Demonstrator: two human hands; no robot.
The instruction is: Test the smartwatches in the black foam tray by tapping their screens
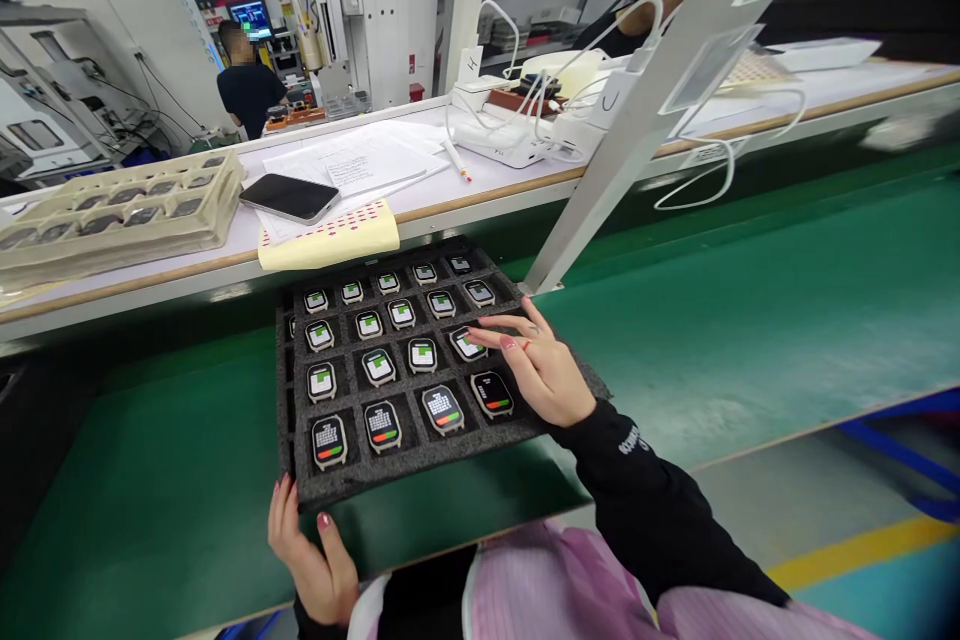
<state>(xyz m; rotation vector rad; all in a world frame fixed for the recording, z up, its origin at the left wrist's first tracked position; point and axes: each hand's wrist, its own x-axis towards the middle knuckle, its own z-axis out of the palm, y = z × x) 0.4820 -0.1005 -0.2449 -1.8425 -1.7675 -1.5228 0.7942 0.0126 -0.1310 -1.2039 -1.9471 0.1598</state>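
Observation:
A black foam tray (292, 480) lies on the green conveyor belt (750, 320), with several small watch units in its pockets, screens lit. My left hand (311, 560) grips the tray's near left corner, thumb on top and fingers along the edge. My right hand (536, 365) lies over the tray's right side with fingers stretched out; its fingertips touch a watch unit (469, 343) in the second row from the front. The front-row units (442, 410) show red and green bars.
Behind the belt a white bench carries a beige tray stack (112, 215), a black phone (289, 197), papers, a yellow pad (330, 238) and white chargers with cables (525, 135). A slanted metal post (637, 110) rises beside the tray. One person stands far left, another sits far right.

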